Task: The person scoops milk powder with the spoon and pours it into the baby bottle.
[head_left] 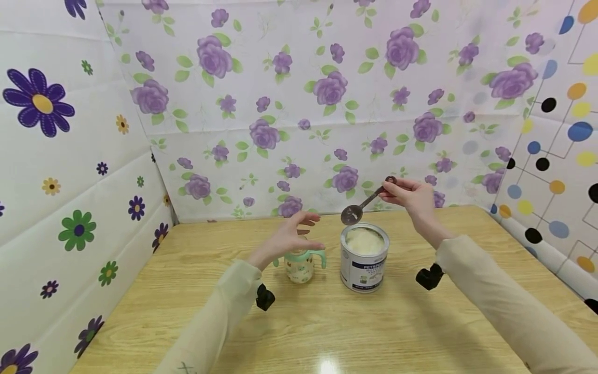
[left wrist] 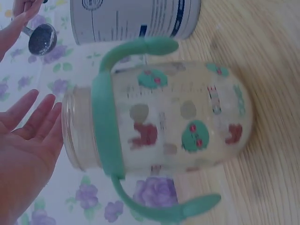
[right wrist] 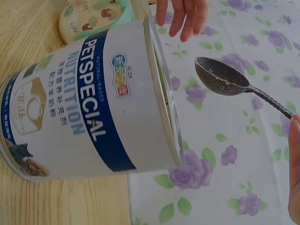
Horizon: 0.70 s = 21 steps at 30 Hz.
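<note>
My right hand (head_left: 413,200) pinches the handle end of a dark brown scoop spoon (head_left: 351,214). The spoon's bowl hangs above the back rim of an open tin of pale powder (head_left: 364,270), and whitish powder dusts the bowl (right wrist: 220,77). Left of the tin stands a clear baby bottle (head_left: 299,272) with a mint-green collar, two side handles and printed cartoon figures. It has no lid, as the left wrist view shows. My left hand (head_left: 291,234) hovers over the bottle's mouth, fingers spread and holding nothing, with its fingertips close to the rim (left wrist: 70,131).
Everything stands on a light wooden table (head_left: 299,327). A white cloth with purple roses (head_left: 280,130) hangs behind it. Flowered cloth (head_left: 79,182) borders the left side, and dotted cloth (head_left: 556,171) the right. A black wrist camera (head_left: 265,297) sits below the left wrist, another (head_left: 430,277) below the right.
</note>
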Tool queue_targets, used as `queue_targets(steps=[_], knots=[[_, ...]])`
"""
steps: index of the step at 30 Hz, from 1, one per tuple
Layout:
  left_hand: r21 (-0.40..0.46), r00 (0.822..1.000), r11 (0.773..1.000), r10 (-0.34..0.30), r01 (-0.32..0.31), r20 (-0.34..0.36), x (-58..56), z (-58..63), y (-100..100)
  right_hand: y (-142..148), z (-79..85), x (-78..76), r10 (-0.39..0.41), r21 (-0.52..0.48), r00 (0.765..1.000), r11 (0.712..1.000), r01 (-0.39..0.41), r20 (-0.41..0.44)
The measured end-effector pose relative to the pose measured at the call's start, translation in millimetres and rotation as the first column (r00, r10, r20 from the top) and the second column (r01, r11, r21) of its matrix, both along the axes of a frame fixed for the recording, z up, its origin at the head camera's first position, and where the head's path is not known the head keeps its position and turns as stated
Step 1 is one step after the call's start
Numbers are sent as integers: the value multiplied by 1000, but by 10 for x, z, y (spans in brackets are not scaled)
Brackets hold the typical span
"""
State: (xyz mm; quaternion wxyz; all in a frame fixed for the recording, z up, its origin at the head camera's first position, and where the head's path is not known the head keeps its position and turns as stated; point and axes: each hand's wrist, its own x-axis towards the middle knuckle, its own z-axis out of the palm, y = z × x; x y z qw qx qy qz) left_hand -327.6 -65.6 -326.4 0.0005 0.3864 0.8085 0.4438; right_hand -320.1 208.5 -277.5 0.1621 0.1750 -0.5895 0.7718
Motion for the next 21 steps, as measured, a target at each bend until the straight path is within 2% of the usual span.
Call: queue_targets(steps=[6, 11, 17, 21], knots=[[-11, 999, 1000, 9, -9, -48, -7, -36, 171, 102, 2, 49, -6, 13, 1000, 1000, 6, -11], [-3, 1000, 1000, 16, -16, -27, 19, -48, 293, 136, -7, 83, -2, 33, 1000, 999, 2, 2], [22, 1000, 999, 26, -26, 6, 22, -118, 423, 136, -16, 118, 5, 116, 1000, 993, -4, -16], [-16, 997, 997, 77, -77, 2, -19, -191, 523, 115, -38, 128, 29, 164, 999, 986, -25, -25]])
